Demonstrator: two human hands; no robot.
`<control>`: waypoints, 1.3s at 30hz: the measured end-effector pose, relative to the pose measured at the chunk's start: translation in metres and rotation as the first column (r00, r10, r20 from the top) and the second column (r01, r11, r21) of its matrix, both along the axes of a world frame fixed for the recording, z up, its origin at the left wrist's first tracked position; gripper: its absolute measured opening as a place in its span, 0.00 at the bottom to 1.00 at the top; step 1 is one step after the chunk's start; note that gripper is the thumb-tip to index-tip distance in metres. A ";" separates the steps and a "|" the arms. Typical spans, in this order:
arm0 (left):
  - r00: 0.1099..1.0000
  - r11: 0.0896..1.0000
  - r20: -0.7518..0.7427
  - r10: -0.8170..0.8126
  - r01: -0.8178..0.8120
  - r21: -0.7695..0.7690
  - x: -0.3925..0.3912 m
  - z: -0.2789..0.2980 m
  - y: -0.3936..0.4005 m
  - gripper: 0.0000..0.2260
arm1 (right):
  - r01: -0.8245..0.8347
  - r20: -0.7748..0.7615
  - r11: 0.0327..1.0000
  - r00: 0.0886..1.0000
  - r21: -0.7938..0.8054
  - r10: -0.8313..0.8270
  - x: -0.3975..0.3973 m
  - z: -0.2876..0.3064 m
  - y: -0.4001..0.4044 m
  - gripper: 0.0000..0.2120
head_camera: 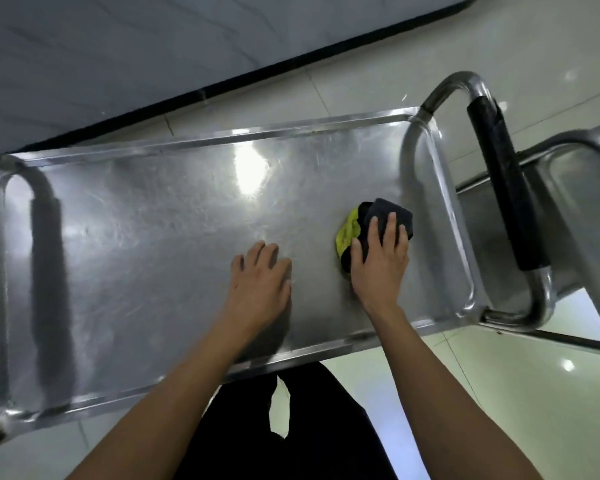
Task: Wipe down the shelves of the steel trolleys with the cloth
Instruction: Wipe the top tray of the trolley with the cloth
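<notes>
Head view: right hand [378,265] presses flat on the black-and-yellow cloth [368,223] at three o'clock of the trolley shelf [136,237]; left hand [260,275] rests open at centre, grip empty.

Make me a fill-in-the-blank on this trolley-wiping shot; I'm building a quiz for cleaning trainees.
1. The right hand presses the ____ onto the shelf.
2. The left hand rests on the shelf and holds ____.
3. The cloth is black and ____.
4. The handle nearest the cloth has a ____ grip.

Missing words: cloth; nothing; yellow; black
</notes>
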State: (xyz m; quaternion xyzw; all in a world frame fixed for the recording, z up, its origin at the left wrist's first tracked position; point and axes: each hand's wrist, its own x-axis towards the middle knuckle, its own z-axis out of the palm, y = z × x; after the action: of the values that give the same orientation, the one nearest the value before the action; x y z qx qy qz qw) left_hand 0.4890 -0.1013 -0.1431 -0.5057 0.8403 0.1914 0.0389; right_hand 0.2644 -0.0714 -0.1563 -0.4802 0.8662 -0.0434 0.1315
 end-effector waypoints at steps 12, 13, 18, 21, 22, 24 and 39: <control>0.983 0.983 -0.027 -0.179 0.178 -0.040 -0.096 -0.005 -0.065 0.16 | -0.271 -0.192 0.957 0.950 -0.101 0.248 -0.062 -0.012 0.000 0.26; 0.982 0.982 -0.011 -0.186 0.186 -0.036 -0.104 -0.005 -0.074 0.17 | -0.248 -0.179 0.959 0.959 -0.138 0.222 -0.069 -0.014 -0.005 0.24; 0.978 0.978 -0.002 -0.207 0.207 -0.040 -0.161 0.007 -0.129 0.22 | -0.103 -0.142 0.966 0.987 -0.238 0.071 -0.116 -0.023 -0.045 0.18; 0.975 0.976 0.058 -0.216 0.217 -0.021 -0.184 0.008 -0.142 0.19 | -0.147 -0.179 0.958 0.978 -0.245 0.105 -0.134 -0.031 -0.076 0.19; 0.976 0.979 0.076 -0.205 0.205 0.006 -0.187 0.008 -0.141 0.17 | -0.158 -0.177 0.952 0.978 -0.262 0.113 -0.137 -0.034 -0.088 0.20; 0.970 0.979 0.137 -0.202 0.198 0.043 -0.189 0.004 -0.134 0.17 | -0.159 -0.143 0.939 0.982 -0.306 0.120 -0.142 -0.041 -0.113 0.20; 0.976 0.995 0.197 -0.098 0.089 0.054 -0.157 -0.015 -0.057 0.31 | -0.231 -0.088 0.919 0.973 -0.319 0.214 -0.151 -0.042 -0.215 0.21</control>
State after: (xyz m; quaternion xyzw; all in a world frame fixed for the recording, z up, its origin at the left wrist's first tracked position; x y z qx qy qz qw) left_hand 0.3324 -0.1581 -0.1576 -0.4812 0.8506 0.1565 0.1431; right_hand 0.1133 -0.2863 -0.1980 -0.5914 0.7899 -0.1587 0.0317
